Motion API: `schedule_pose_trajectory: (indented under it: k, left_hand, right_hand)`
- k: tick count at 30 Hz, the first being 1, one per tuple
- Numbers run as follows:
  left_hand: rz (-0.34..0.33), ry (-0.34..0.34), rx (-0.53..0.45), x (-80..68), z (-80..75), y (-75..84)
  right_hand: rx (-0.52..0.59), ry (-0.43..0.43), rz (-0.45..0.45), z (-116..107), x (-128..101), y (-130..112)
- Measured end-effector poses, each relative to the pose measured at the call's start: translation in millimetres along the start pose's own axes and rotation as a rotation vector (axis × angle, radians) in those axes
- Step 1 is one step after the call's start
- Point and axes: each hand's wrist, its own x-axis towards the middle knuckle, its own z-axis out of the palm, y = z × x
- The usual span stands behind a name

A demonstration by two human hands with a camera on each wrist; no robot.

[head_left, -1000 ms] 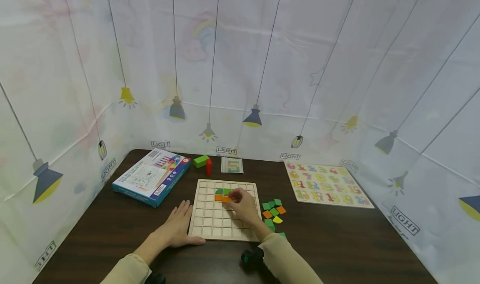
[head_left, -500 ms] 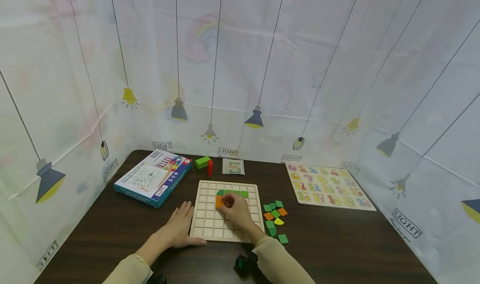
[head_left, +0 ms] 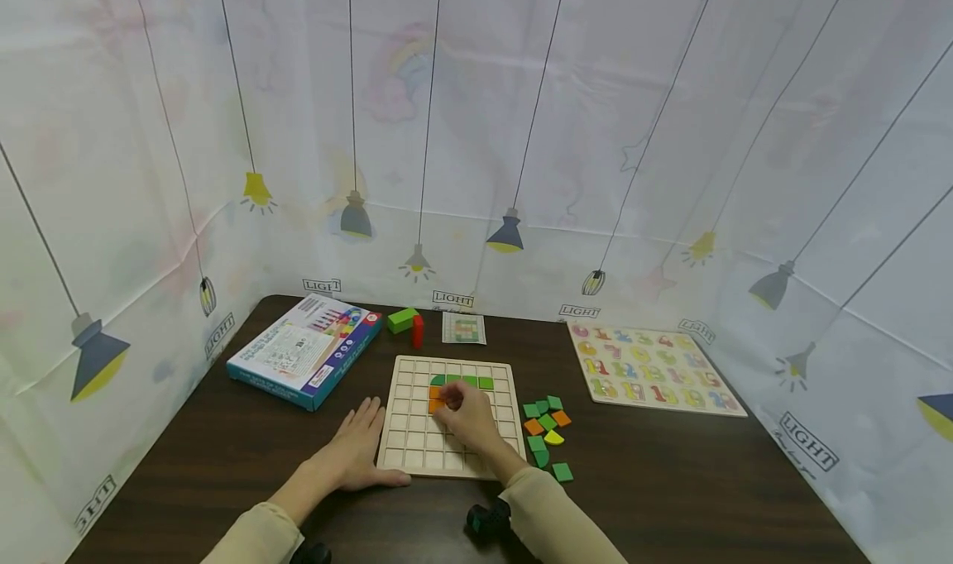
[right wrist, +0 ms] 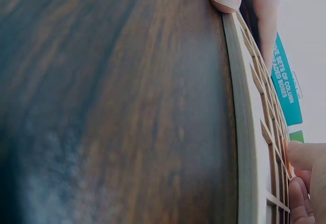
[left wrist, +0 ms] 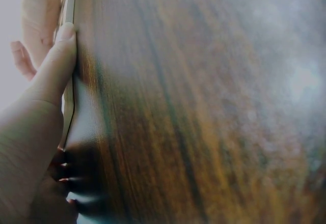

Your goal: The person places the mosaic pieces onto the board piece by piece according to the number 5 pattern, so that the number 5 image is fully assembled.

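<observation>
Presumably for steadiness, the left hand [head_left: 356, 448] is bracing the pale wooden grid board [head_left: 414, 446] at seven o'clock, thumb splayed from straight fingers. Ten o'clock from board centre, the right hand [head_left: 471, 415] is narrowly pinching a small orange square tile [head_left: 435, 392], likely for alignment, its forearm [head_left: 510, 462] slanting toward five o'clock.

Board [head_left: 417, 443]: pale, grid-lined
Tiles [head_left: 547, 422], board's three o'clock: green, orange, yellow
Box [head_left: 305, 351], ten o'clock: blue, white
Table [head_left: 685, 489]: dark brown, streaked
</observation>
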Motion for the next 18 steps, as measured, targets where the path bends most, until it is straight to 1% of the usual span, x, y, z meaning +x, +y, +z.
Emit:
schedule_pose_trajectory:
  k: [5,10,18]
  left_hand:
    - [-0.003,0.004,-0.003,0.9,-0.4,0.2]
    - [-0.005,0.004,-0.004,1.0,-0.9,1.4]
    - [-0.011,-0.001,-0.004,1.0,-1.4,2.0]
  right_hand:
    - [0.006,0.002,0.006,-1.0,-0.5,-0.4]
    - [0.042,0.018,0.004,-7.7,-3.1,1.2]
    - [0.023,0.071,-0.003,-36.4,-9.4,13.3]
